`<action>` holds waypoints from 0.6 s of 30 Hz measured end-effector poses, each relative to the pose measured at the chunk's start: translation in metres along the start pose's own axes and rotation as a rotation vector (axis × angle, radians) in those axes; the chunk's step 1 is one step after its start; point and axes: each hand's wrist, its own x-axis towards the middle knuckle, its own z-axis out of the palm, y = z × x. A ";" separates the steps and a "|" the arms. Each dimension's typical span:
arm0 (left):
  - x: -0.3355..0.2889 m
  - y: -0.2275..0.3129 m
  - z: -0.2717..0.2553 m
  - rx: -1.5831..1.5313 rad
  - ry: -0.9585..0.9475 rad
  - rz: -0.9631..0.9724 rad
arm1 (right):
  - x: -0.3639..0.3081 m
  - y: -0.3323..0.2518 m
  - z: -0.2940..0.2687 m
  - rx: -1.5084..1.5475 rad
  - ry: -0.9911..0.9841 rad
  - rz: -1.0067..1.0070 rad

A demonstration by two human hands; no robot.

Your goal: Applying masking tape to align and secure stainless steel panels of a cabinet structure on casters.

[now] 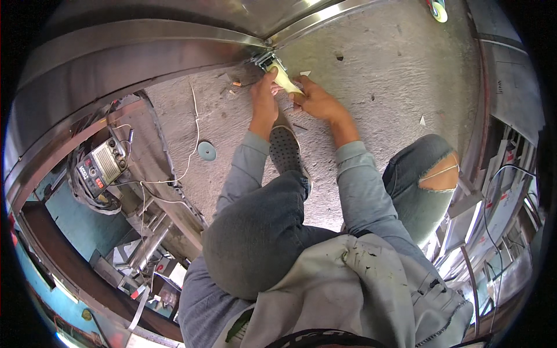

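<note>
A caster with a pale yellow wheel and a metal bracket is at the corner where the shiny metal frame's edges meet, just off the floor. My left hand is closed on the wheel's left side, its thumb lying over the top. My right hand pinches the wheel's lower end, with thumb and fingers bent round it. Part of the bracket is hidden against the frame. My shoe stands on the floor just below my hands.
A grey disc lies on the concrete floor near a white cord. A red and grey power unit sits at the left. Another caster is at the far right. Metal panels line the right side.
</note>
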 end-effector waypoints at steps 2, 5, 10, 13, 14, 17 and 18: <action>-0.001 0.005 -0.002 0.039 0.075 -0.077 | 0.008 -0.002 0.010 -0.177 0.095 -0.005; -0.003 0.008 0.000 0.096 0.138 -0.201 | 0.014 0.006 0.016 -0.213 0.177 -0.038; -0.001 0.006 -0.021 0.169 0.167 -0.268 | 0.016 -0.008 0.023 0.128 0.021 0.058; 0.001 0.003 -0.028 0.170 0.154 -0.241 | 0.017 -0.013 0.021 0.201 -0.060 0.087; 0.001 0.001 -0.028 0.153 0.150 -0.246 | 0.019 -0.012 0.020 0.197 -0.059 0.087; 0.001 -0.001 -0.023 0.109 0.084 -0.280 | 0.026 0.002 0.016 0.240 -0.054 0.129; 0.001 -0.002 -0.018 0.087 0.028 -0.309 | 0.030 0.008 0.010 0.168 -0.012 0.087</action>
